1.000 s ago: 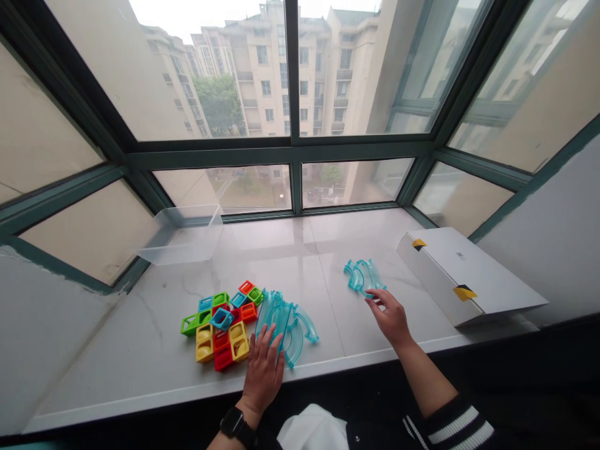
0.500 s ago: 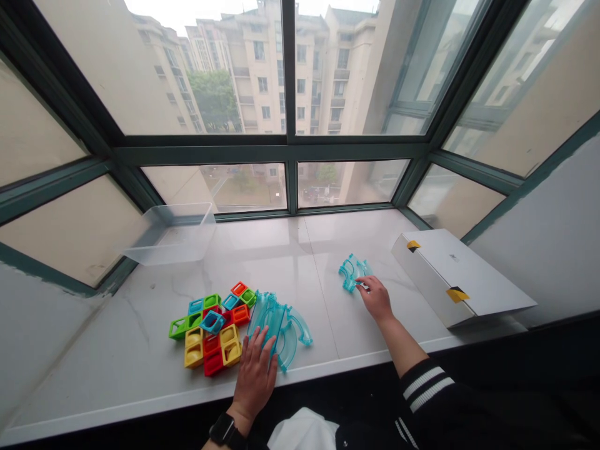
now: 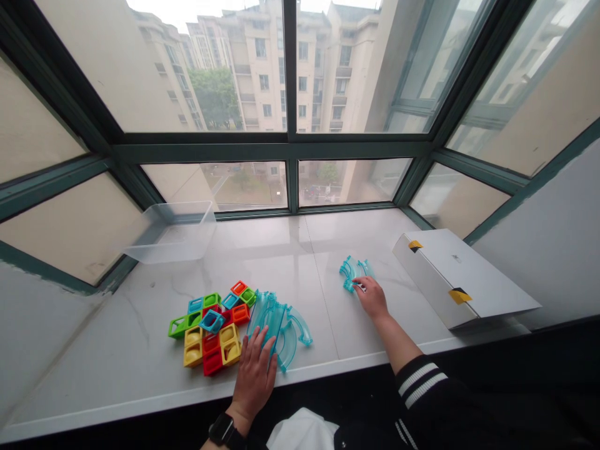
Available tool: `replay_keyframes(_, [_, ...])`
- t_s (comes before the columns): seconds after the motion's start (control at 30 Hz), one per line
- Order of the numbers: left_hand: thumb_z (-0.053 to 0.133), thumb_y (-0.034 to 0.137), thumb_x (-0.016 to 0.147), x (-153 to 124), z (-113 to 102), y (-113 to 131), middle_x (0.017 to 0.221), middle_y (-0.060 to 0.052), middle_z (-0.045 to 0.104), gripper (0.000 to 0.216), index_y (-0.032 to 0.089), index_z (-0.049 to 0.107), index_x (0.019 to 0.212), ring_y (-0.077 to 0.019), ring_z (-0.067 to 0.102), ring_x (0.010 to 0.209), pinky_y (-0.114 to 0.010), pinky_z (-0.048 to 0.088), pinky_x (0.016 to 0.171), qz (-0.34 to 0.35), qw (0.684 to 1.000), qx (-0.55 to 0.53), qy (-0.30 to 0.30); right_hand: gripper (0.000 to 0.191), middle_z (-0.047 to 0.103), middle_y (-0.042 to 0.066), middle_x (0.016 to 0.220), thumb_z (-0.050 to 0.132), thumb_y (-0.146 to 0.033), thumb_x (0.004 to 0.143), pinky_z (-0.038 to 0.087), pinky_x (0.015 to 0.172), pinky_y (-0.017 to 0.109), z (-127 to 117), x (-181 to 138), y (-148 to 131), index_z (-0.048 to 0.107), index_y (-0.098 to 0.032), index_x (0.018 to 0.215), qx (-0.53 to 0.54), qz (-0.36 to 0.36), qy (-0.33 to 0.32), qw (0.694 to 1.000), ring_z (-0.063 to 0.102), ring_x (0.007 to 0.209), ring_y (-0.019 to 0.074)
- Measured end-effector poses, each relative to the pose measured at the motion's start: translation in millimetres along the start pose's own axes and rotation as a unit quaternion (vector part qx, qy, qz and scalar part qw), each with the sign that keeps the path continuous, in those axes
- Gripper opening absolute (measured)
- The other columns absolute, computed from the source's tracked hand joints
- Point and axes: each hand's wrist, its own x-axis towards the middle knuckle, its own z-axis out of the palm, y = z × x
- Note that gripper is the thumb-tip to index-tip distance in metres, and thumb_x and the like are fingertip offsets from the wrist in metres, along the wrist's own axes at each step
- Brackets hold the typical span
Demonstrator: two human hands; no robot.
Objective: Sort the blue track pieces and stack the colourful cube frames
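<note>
While the left hand (image 3: 254, 378) lies with its fingers splayed against a heap of translucent blue curved track pieces (image 3: 280, 328), not closed around them, the right hand (image 3: 372, 299) reaches a smaller cluster of teal curved pieces (image 3: 355, 274) further along the marble windowsill (image 3: 319, 250). Its fingertips meet the cluster's near edge, but they hide the contact, so I cannot tell whether they pinch it or merely touch it. As things lie, the track pieces form two separate groups, and colored plastic magnetic blocks (image 3: 210, 331) sit in a tight patch just beside the larger heap. None of the pieces shows inside the clear plastic bin (image 3: 171, 232) near the glass, and a white cardboard box (image 3: 462, 279) lies shut at the right. Overlapping transparent parts make the heap's piece count hard to read, and the left palm covers some of it.
</note>
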Motion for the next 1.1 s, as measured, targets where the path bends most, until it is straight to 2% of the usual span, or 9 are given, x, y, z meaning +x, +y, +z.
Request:
replay_keyframes(0.4, [0.054, 0.020, 0.100, -0.3, -0.6, -0.9, 0.163, -0.010, 0.048, 0.040, 0.025, 0.060, 0.139, -0.0304, 0.033, 0.159, -0.057, 0.022, 0.133, 0.003, 1.000, 0.001, 0.001, 0.022, 0.075, 0.009, 0.104, 0.057, -0.036, 0.093, 0.056, 0.078, 0.040, 0.2, 1.6, -3.2, 0.076, -0.025, 0.095, 0.018, 0.020, -0.022, 0.999, 0.067, 0.079, 0.0240])
replay_keyframes(1.1, [0.055, 0.019, 0.100, 0.3, -2.3, -0.2, 0.163, -0.010, 0.048, 0.037, 0.024, 0.063, 0.136, -0.0309, 0.032, 0.159, -0.058, 0.023, 0.132, -0.001, 1.000, -0.001, -0.015, 0.020, 0.073, 0.008, 0.103, 0.059, -0.035, 0.090, 0.055, 0.077, 0.040, 1.3, 2.1, 1.1, 0.076, -0.025, 0.095, 0.020, 0.028, -0.039, 0.999, 0.064, 0.074, 0.0218])
